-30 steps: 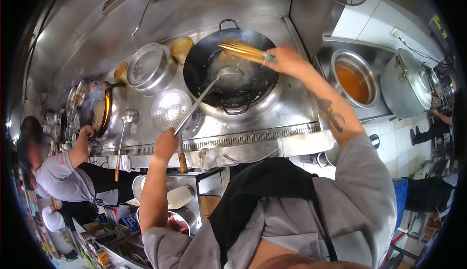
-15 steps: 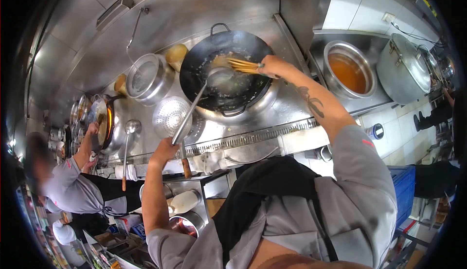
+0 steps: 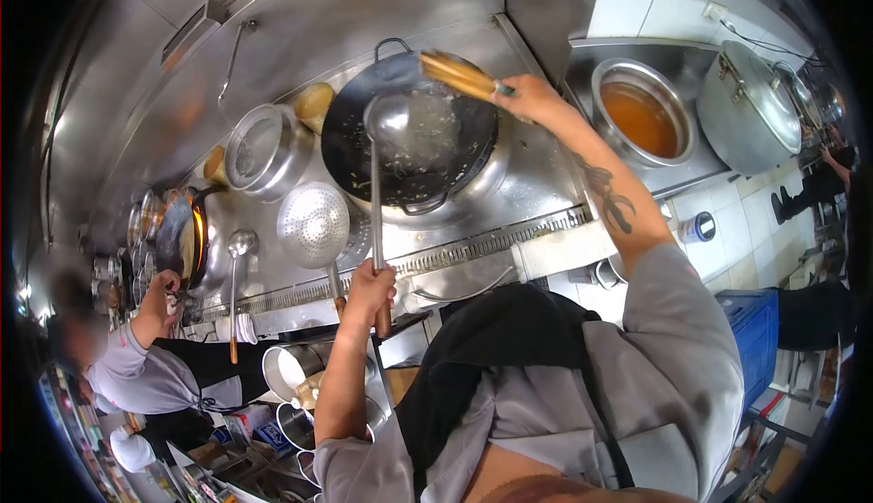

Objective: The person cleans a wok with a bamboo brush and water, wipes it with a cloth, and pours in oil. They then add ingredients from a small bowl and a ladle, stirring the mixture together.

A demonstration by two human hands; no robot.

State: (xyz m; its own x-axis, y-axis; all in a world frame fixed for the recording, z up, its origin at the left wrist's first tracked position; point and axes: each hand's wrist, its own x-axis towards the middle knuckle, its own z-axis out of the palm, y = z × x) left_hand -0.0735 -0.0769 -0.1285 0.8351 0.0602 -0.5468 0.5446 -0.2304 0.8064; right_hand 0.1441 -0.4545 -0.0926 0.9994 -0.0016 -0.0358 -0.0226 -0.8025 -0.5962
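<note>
My left hand (image 3: 368,290) is closed around the long handle of a steel ladle (image 3: 389,121), whose wooden end shows below my fingers. The ladle's bowl lies inside a black wok (image 3: 344,153), over cloudy liquid with small pale bits. My right hand (image 3: 527,100) grips a bamboo wok brush (image 3: 459,75). Its bristles are raised over the far right side of the wok and slightly blurred. A perforated skimmer (image 3: 313,223) rests on the range left of the ladle handle.
Left of the wok stand a steel pot (image 3: 264,153) and a yellowish container (image 3: 314,105). A second ladle (image 3: 241,245) lies further left, near a co-worker (image 3: 164,348) at another wok with flame. To the right are a pot of orange liquid (image 3: 641,121) and a large lidded pot (image 3: 750,112).
My right hand has lifted the brush from the wok's middle up towards its far rim. My left hand has moved right, and the ladle handle now points nearly straight towards me.
</note>
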